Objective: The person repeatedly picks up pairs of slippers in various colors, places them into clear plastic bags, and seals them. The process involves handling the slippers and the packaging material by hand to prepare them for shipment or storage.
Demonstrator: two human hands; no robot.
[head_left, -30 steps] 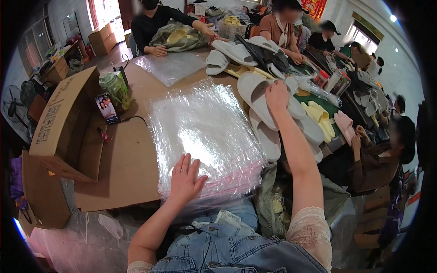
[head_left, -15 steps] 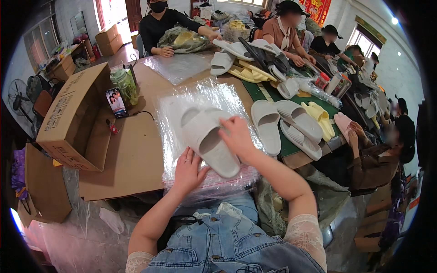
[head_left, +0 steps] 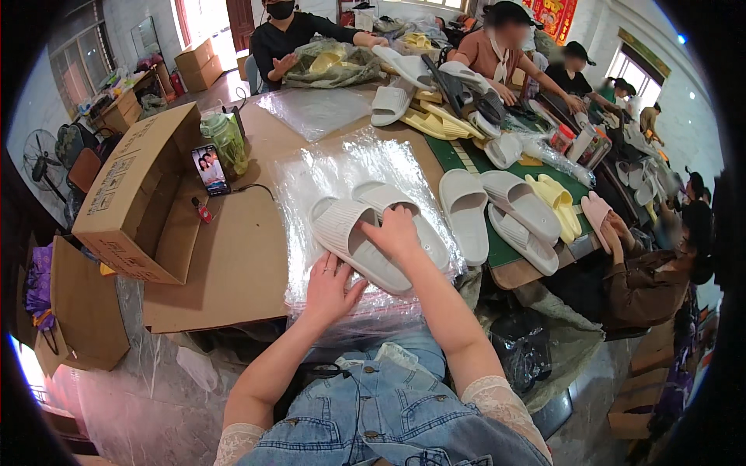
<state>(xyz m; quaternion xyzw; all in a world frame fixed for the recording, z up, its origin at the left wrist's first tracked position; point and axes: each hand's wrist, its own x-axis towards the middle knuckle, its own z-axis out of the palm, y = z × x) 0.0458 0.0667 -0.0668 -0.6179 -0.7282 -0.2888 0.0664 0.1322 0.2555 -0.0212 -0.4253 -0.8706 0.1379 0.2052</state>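
Brown cardboard box (head_left: 136, 198) at left w/ lit phone screen (head_left: 210, 168) beside.

Blue denim garment, white lace sleeve cuffs, perhaps a ring.

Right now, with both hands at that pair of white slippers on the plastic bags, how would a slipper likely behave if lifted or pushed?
The slippers look thick and moulded, like foam, so probably light and only slightly bendy. They lie flat, so rolling or tipping seems unlikely. The glossy plastic bags beneath could let them slide when pushed. The right hand rests on them; the left hand sits at the nearer one's end.
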